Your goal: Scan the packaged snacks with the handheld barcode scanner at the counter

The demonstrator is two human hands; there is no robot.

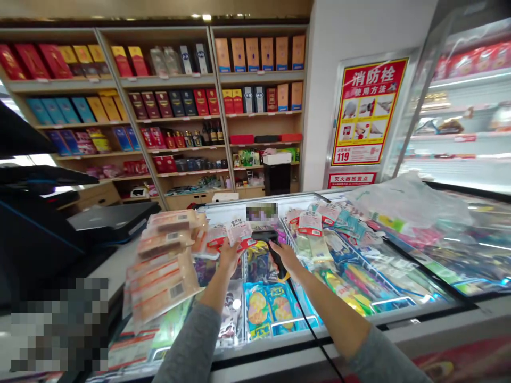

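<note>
My right hand (285,258) is wrapped round the handle of a black and yellow barcode scanner (265,235), whose cable runs down toward me. The scanner's head points left, close to a white and red food packet (238,232). That packet is pinched in my left hand (229,256), over the chest freezer (223,210). Similar red and white packets (309,221) lie to the right of the scanner. A stack of clear packs with orange labels (165,260) sits left of my left hand. Blue and yellow bags (269,306) lie in the freezer below my hands.
Wire dividers split the freezer's goods. A clear plastic bag (407,199) lies at the freezer's right. On the left stands a dark checkout machine (35,234). Shelves of boxed bottles (175,103) line the back wall, and a fire-hydrant poster (369,111) hangs beside them.
</note>
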